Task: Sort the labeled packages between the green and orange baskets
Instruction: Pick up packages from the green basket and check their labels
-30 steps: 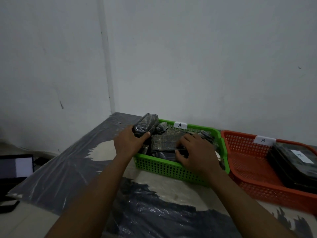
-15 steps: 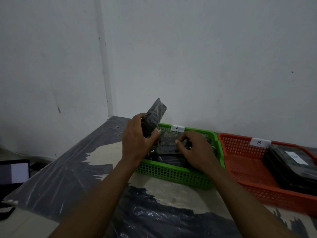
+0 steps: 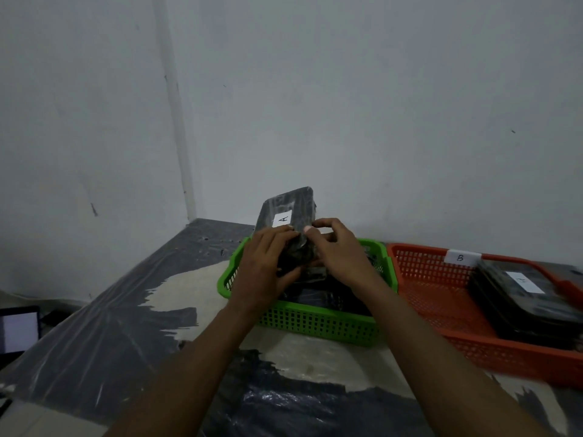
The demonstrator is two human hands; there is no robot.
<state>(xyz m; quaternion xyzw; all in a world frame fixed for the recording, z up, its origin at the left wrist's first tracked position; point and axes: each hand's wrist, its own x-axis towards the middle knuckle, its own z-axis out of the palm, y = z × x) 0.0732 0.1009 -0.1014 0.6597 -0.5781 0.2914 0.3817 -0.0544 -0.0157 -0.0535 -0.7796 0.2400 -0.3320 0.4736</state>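
I hold a dark wrapped package point(image 3: 288, 209) upright above the green basket point(image 3: 318, 323); its white label reads A. My left hand point(image 3: 265, 269) grips its lower left side and my right hand point(image 3: 339, 250) grips its right edge. More dark packages point(image 3: 328, 294) lie in the green basket below my hands. The orange basket point(image 3: 438, 285), tagged B, stands to the right and holds a stack of dark packages point(image 3: 523, 298) with a white label on top.
The table point(image 3: 104, 335) is covered in dark plastic sheeting and sits in a wall corner. A screen point(image 3: 19, 331) glows at the far left, below the table edge. White walls stand close behind both baskets.
My left hand lifted the package out of the green basket and turned it label-side toward me. My right hand left the basket's contents and took hold of the package's right edge.
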